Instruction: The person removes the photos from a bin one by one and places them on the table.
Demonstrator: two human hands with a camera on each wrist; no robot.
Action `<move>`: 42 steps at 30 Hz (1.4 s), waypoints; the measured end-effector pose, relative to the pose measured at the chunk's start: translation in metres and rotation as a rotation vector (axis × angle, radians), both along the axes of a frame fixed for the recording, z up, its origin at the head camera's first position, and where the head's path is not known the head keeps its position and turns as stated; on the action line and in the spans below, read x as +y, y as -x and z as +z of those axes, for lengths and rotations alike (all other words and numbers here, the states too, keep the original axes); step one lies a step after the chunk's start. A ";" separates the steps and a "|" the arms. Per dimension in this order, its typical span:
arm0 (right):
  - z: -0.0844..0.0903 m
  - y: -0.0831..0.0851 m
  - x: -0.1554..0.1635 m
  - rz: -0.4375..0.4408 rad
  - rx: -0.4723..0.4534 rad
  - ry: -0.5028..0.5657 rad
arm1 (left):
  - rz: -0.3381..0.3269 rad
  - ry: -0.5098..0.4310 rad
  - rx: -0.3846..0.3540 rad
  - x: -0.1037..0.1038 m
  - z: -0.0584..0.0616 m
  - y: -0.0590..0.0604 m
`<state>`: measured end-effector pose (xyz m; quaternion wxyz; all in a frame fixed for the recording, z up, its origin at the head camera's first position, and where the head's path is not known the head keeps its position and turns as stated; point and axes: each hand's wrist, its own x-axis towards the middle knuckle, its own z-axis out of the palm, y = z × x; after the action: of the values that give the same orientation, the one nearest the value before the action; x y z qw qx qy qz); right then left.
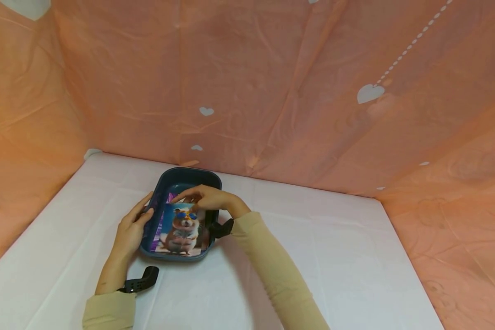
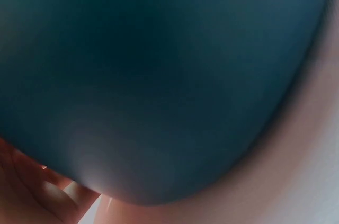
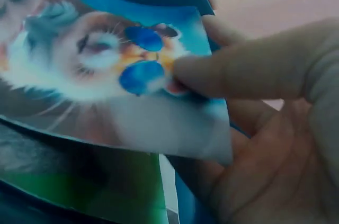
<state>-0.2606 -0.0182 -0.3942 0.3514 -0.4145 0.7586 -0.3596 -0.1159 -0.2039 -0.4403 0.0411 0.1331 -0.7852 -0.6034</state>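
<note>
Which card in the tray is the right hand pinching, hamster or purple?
The hamster card, the top one showing a hamster in blue sunglasses; the right hand pinches its far edge. The purple card only peeks out beneath it.

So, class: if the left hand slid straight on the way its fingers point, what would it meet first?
The left hand already rests against the blue tray's left wall, so probably that wall first; depth is unclear.
</note>
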 end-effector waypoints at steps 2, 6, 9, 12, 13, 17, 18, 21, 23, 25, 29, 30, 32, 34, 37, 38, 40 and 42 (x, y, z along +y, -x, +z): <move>0.000 0.000 0.001 -0.011 0.006 0.018 | 0.000 -0.001 0.005 0.000 0.000 0.001; 0.002 0.000 0.003 -0.048 -0.011 0.084 | 0.005 0.007 0.016 0.000 0.001 0.001; 0.001 0.001 0.005 -0.081 -0.046 0.139 | 0.005 0.001 0.024 0.001 0.001 0.002; 0.000 0.001 0.008 -0.136 -0.097 0.197 | 0.003 0.000 0.023 0.001 0.001 0.002; 0.000 0.001 0.010 -0.155 -0.116 0.217 | 0.001 0.002 0.019 0.002 0.000 0.003; -0.002 0.002 0.016 -0.224 -0.178 0.280 | -0.002 0.007 0.008 0.005 -0.001 0.004; -0.002 0.002 0.018 -0.243 -0.185 0.290 | -0.005 0.004 0.009 0.005 -0.001 0.005; -0.002 0.000 0.023 -0.303 -0.193 0.305 | -0.012 0.010 0.008 0.005 0.000 0.005; -0.002 -0.001 0.028 -0.346 -0.185 0.310 | -0.015 0.011 0.008 0.004 0.000 0.004; -0.003 -0.001 0.032 -0.388 -0.183 0.330 | -0.011 0.019 0.007 0.003 0.001 0.003; -0.007 0.001 0.046 -0.467 -0.175 0.373 | -0.006 0.022 0.015 0.000 0.003 0.002; -0.008 0.002 0.049 -0.481 -0.175 0.385 | -0.006 0.021 0.015 0.000 0.003 0.002; -0.010 0.004 0.056 -0.497 -0.179 0.402 | -0.006 0.018 0.013 -0.001 0.004 0.002; -0.011 0.006 0.062 -0.502 -0.192 0.408 | 0.002 0.013 0.012 -0.003 0.004 0.002; -0.012 0.008 0.071 -0.496 -0.229 0.418 | 0.009 0.006 0.010 -0.004 0.003 0.001; -0.012 0.009 0.073 -0.494 -0.238 0.416 | 0.012 0.006 0.009 -0.005 0.003 0.001; -0.013 0.010 0.079 -0.491 -0.250 0.411 | 0.015 0.003 0.005 -0.005 0.002 0.000; -0.014 0.010 0.084 -0.491 -0.259 0.409 | 0.017 -0.001 -0.003 -0.006 0.002 -0.001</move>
<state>-0.2708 0.0663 -0.4083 0.2572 -0.2326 0.6969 -0.6277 -0.1152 -0.2098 -0.4388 0.0451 0.1408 -0.7838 -0.6031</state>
